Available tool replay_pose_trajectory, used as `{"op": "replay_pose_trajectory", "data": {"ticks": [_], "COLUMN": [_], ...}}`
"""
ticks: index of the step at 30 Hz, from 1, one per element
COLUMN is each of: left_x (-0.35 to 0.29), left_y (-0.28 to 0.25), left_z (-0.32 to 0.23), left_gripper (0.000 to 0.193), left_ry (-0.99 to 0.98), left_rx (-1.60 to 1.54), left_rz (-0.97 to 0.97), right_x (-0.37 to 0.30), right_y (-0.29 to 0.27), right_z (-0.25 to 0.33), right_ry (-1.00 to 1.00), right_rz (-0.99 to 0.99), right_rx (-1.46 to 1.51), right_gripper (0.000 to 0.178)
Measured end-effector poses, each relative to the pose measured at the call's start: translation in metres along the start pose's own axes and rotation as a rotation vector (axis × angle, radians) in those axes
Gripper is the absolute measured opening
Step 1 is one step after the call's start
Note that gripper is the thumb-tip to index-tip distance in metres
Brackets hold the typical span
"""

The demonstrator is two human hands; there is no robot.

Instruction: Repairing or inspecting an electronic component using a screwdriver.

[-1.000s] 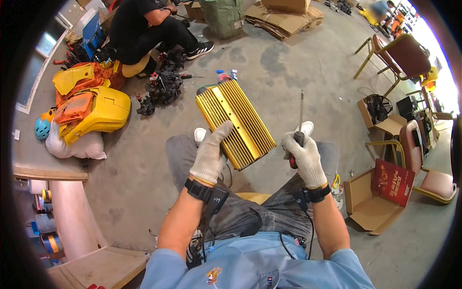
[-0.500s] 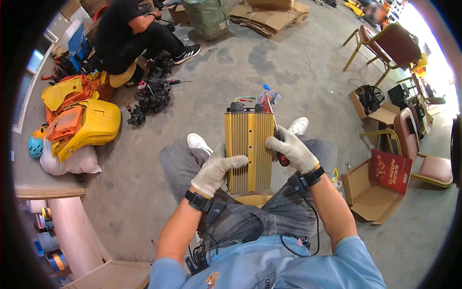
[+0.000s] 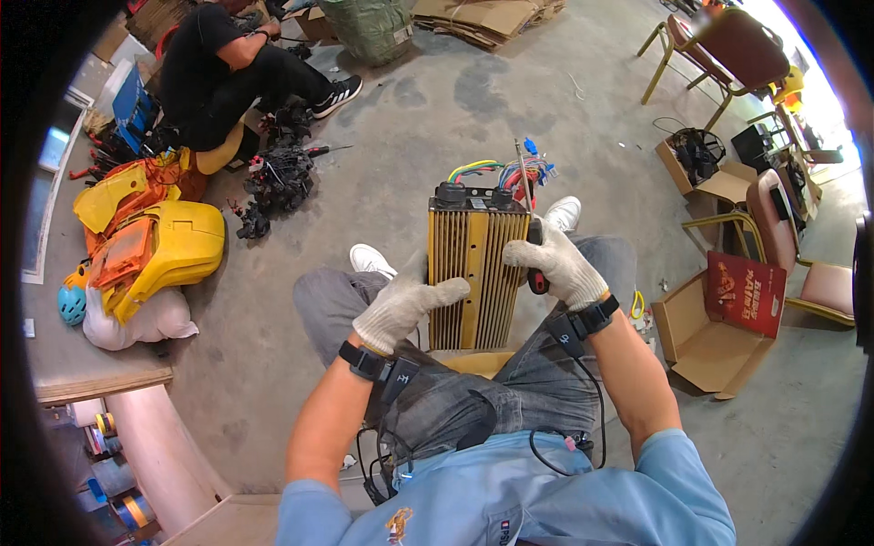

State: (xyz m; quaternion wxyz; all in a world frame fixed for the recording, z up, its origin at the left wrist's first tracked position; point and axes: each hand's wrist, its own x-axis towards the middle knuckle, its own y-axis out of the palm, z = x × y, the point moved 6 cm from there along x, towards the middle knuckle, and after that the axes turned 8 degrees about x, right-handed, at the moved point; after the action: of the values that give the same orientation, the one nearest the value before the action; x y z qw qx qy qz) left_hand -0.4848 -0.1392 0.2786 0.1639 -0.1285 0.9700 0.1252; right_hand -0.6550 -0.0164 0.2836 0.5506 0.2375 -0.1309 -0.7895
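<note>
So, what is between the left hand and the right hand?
In the head view, the gold finned box stands between the left hand and the right hand; both touch it.

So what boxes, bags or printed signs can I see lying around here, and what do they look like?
Red printed bag: flat, gold print, leaning in the box at right.
Open cardboard box: brown, flaps spread, on the floor at right.
Second cardboard box: brown, upper right, holds black cables.
Flattened cardboard: brown stack, top.
Green sack: bulging, top centre.
</note>
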Motion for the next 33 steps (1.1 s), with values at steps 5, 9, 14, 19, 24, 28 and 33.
{"op": "replay_pose_trajectory", "data": {"ticks": [5,9,14,19,24,28,33], "left_x": [0.012,0.021,0.022,0.024,0.019,0.018,0.023], "left_y": [0.000,-0.011,-0.008,-0.008,-0.010,-0.014,-0.019], "left_z": [0.000,-0.001,-0.010,-0.013,-0.019,-0.021,-0.019], "left_gripper": [0.085,0.092,0.091,0.098,0.097,0.097,0.095], "left_ry": [0.037,0.108,0.180,0.133,0.101,0.124,0.163], "left_rx": [0.240,0.312,0.183,0.248,0.244,0.416,0.602], "left_rz": [-0.203,-0.279,-0.152,-0.249,-0.313,-0.387,-0.446], "right_x": [-0.004,-0.009,-0.015,-0.018,-0.024,-0.044,-0.077], "right_y": [0.010,0.008,0.015,0.013,0.022,-0.001,0.003], "right_z": [0.015,0.017,0.016,0.011,0.013,0.005,0.030], "right_ry": [-0.099,-0.145,-0.128,-0.124,-0.002,-0.001,-0.107], "right_rz": [-0.059,-0.123,-0.137,-0.186,-0.204,-0.373,-0.503], "right_rx": [-0.083,-0.190,-0.192,-0.368,-0.303,-0.543,-0.592], "right_gripper": [0.061,0.076,0.087,0.090,0.094,0.071,0.029]}}
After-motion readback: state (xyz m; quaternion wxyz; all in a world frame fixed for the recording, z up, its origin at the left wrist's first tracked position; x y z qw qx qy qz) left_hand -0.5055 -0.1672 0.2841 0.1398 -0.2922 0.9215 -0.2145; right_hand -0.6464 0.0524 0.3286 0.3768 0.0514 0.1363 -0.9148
